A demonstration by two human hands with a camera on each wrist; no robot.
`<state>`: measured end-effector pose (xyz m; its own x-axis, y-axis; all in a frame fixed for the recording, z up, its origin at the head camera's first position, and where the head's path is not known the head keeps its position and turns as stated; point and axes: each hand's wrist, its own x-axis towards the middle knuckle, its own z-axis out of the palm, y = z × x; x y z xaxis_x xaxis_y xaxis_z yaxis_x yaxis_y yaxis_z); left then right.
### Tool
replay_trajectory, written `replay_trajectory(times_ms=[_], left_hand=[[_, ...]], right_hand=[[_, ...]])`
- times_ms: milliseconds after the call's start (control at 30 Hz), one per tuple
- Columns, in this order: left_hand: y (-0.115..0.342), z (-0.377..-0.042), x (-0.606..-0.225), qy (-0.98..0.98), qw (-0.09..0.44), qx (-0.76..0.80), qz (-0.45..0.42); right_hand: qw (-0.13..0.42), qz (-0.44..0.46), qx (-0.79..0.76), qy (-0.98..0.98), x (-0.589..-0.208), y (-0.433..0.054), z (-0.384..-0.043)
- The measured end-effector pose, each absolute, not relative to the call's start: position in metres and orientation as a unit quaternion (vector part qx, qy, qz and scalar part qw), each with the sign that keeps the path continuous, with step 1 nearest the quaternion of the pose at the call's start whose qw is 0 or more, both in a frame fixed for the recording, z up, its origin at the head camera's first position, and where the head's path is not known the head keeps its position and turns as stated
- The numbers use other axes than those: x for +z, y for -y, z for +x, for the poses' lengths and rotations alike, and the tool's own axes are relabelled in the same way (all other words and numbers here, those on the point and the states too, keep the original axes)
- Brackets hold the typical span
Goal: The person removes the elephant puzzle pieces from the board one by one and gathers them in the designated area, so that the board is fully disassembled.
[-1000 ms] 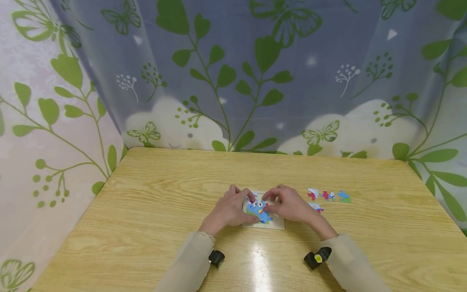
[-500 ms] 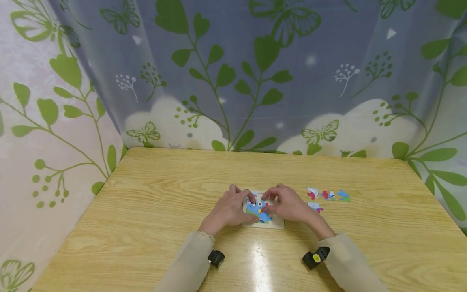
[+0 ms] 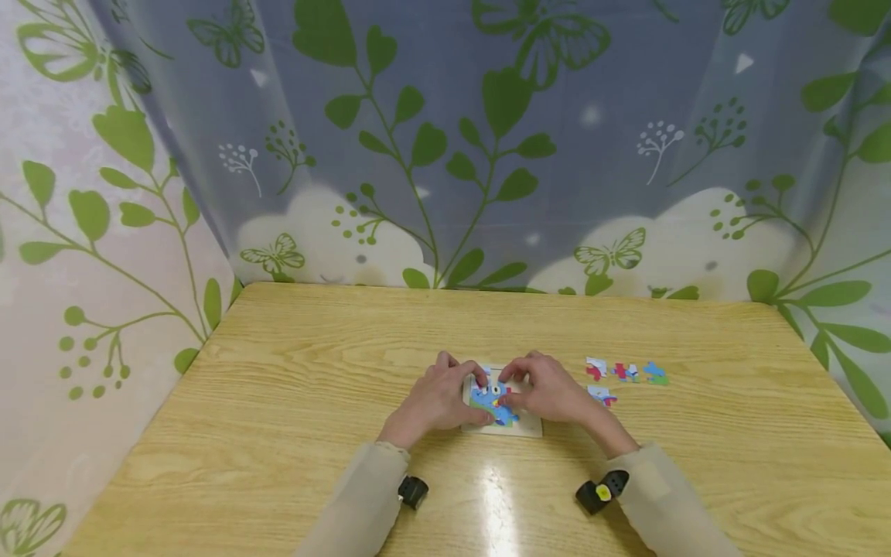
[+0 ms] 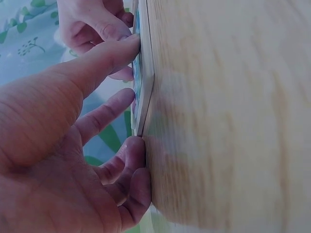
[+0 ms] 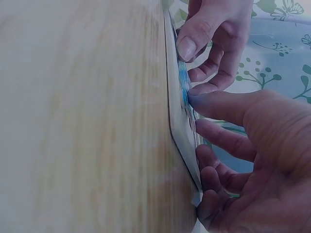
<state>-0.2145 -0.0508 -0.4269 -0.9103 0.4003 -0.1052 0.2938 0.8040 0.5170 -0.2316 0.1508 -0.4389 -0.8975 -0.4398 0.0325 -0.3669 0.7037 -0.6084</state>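
Observation:
A small wooden puzzle board (image 3: 530, 425) lies on the table in the head view, with joined jigsaw pieces (image 3: 504, 416) showing a blue character with white eyes. My left hand (image 3: 437, 396) rests at its left side; thumb and index finger press on the pieces, spread apart. From the right, my right hand (image 3: 553, 388) pinches a jigsaw piece at the picture's right part between thumb and index finger. That piece is mostly hidden by the fingers. Edge-on in the right wrist view, the board (image 5: 179, 116) lies flat, with the other fingers curled beside its rim.
Several loose jigsaw pieces (image 3: 622, 373) lie to the right of the board, beyond my right hand. The wooden table (image 3: 313, 340) reaches back to a patterned curtain (image 3: 445, 155). Another curtain hangs at the left.
My right hand has shifted very slightly left and its thumb has moved a little over the pieces. The left hand stays in place.

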Motion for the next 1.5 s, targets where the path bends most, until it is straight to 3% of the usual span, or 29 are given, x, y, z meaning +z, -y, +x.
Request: replay_trajectory(times_ms=[1500], left_hand=[[0.0485,-0.2134,-0.4258,-0.95,0.106,0.233,0.181]], right_hand=[[0.096,-0.169,-0.385,-0.902,-0.4372,-0.1458,-0.2313]])
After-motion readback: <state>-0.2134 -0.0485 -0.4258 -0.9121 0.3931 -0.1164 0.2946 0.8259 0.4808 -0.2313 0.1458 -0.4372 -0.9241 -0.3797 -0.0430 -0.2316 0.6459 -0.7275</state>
